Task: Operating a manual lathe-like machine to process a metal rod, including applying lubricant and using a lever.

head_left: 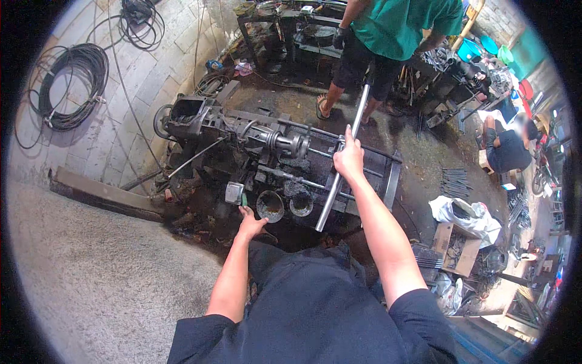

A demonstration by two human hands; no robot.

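The person's right hand was clamped around a long, shiny steel pipe slanting across a greasy black threading machine on the workshop floor. The left hand pinched a small green-handled tool beside two dirty round metal pots. Feeding the pipe well probably called for a firm grip and keeping it square to the machine's jaws.

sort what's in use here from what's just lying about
In use: long metal pipe gripped by the right hand; greasy machine beneath it; small green-handled tool at the left hand.

Lying about: coiled cable, cardboard box, white bag.
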